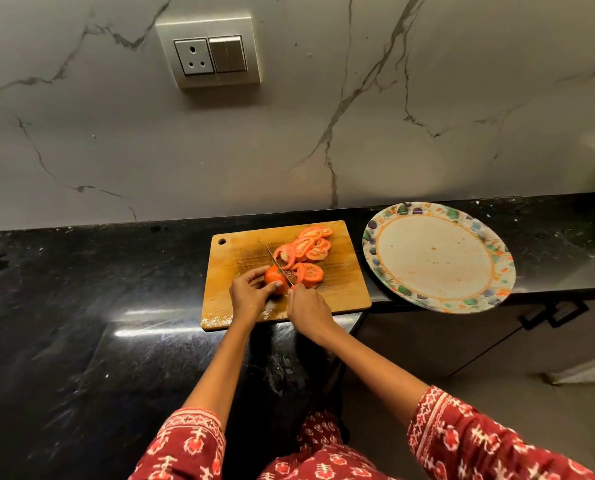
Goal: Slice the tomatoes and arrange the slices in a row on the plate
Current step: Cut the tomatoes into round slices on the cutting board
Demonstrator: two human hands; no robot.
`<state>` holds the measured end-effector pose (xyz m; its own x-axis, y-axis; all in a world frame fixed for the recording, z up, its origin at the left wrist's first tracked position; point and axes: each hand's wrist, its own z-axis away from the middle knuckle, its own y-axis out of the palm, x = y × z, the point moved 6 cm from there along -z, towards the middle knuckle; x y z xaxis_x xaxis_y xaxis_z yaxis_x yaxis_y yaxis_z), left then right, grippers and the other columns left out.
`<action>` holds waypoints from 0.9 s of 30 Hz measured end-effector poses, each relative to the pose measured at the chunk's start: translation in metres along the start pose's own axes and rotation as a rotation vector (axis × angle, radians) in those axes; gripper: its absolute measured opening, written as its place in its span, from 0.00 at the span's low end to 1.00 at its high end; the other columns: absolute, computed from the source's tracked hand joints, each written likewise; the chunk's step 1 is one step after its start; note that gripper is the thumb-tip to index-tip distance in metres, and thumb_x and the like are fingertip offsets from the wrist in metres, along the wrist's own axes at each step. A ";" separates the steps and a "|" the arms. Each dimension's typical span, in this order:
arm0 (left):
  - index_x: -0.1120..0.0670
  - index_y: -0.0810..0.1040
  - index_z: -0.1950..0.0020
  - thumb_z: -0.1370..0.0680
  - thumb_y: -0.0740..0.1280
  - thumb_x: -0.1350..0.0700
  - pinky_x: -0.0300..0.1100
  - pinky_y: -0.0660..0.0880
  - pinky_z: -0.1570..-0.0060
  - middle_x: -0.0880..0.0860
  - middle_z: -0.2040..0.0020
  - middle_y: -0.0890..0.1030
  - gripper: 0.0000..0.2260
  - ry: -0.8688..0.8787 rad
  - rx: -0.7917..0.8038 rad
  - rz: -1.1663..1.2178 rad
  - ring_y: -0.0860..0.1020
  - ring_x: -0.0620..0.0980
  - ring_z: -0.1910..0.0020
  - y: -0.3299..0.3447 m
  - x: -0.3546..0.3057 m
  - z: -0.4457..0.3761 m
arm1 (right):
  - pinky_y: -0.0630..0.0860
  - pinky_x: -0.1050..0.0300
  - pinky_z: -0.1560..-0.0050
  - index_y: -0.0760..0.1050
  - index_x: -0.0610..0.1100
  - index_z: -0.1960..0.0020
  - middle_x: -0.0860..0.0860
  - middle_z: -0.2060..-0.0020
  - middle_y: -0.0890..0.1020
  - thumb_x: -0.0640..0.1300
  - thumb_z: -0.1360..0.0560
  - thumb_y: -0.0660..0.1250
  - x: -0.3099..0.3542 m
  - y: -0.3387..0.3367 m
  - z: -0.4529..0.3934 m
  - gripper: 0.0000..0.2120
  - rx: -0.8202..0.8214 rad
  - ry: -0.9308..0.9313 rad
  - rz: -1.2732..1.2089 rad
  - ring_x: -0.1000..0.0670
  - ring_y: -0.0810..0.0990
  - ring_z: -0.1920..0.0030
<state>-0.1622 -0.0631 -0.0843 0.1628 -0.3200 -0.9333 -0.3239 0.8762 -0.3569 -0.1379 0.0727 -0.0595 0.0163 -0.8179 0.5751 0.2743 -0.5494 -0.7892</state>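
One head-worn wide-angle view, aimed forward and down from above the desk (81, 306).

The scene is seen from the person's own standpoint, close over the desk's near edge, with both forearms reaching away from the lens toward the cutting board (240, 258) at mid-frame. The marble wall (324, 133) with its socket plate (208, 50) is faced straight on and fills the upper half. Straight lines are bent toward the frame edges by the lens. Only this single view is given, so nothing is shared with another.
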 end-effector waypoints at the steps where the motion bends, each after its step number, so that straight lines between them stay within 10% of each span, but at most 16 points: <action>1: 0.62 0.79 0.44 0.35 0.76 0.64 0.45 0.76 0.46 0.60 0.45 0.80 0.20 -0.004 -0.007 -0.001 0.78 0.54 0.45 0.000 0.000 0.001 | 0.69 0.50 0.50 0.69 0.36 0.39 0.37 0.43 0.76 0.46 0.17 0.49 0.000 0.001 -0.002 0.17 0.005 0.003 -0.007 0.37 0.74 0.41; 27: 0.60 0.79 0.44 0.34 0.75 0.64 0.45 0.77 0.48 0.59 0.45 0.80 0.19 -0.062 -0.011 0.044 0.79 0.55 0.46 -0.004 0.009 0.001 | 0.65 0.53 0.59 0.69 0.37 0.45 0.38 0.49 0.78 0.46 0.18 0.49 -0.005 0.019 -0.005 0.15 0.040 -0.064 -0.039 0.38 0.76 0.48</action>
<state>-0.1586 -0.0694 -0.0917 0.2055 -0.2578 -0.9441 -0.3426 0.8847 -0.3162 -0.1373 0.0662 -0.0782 0.0660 -0.7829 0.6186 0.3145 -0.5720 -0.7576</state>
